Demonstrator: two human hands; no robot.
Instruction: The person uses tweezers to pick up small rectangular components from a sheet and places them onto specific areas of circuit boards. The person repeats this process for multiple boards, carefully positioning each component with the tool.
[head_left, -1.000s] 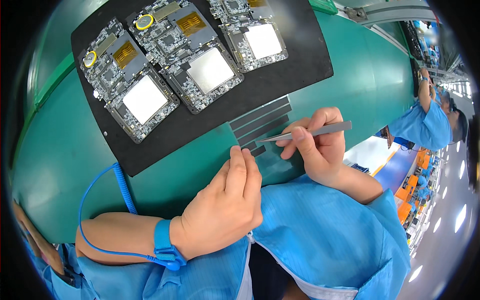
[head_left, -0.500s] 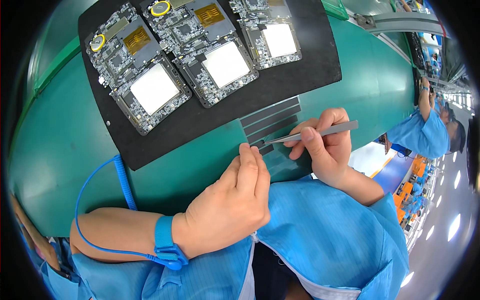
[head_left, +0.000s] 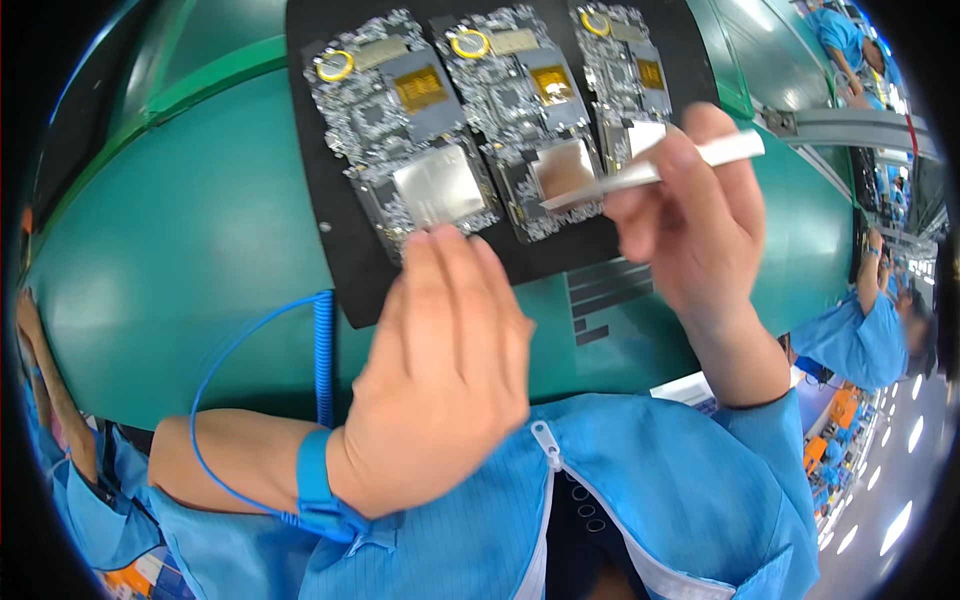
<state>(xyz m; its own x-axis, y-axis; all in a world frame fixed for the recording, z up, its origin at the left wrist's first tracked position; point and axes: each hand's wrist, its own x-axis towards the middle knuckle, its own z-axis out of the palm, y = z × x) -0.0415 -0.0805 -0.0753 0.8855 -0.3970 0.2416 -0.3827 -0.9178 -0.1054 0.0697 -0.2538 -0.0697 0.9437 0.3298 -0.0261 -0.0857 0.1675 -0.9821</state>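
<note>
Three circuit boards sit side by side on a black tray (head_left: 340,270): a left board (head_left: 400,130), a middle board (head_left: 520,120) and a right board (head_left: 625,80), each with a shiny metal shield and a yellow ring. My right hand (head_left: 690,220) grips metal tweezers (head_left: 650,170) whose tip lies over the middle board's shield. My left hand (head_left: 440,380) hovers with fingers together, fingertips at the tray's near edge below the left board, holding nothing I can see. A blue wrist strap (head_left: 315,475) circles my left wrist.
The tray lies on a green work surface (head_left: 180,260). A coiled blue cord (head_left: 322,340) runs from the strap across it. Dark strips (head_left: 610,295) lie on the surface near the tray. Another person in blue (head_left: 860,330) works at the right, one more at the far top right.
Both hands have moved up from the dark strips toward the tray. The tweezers' tip now lies over the middle board. The view has closed in on the boards.
</note>
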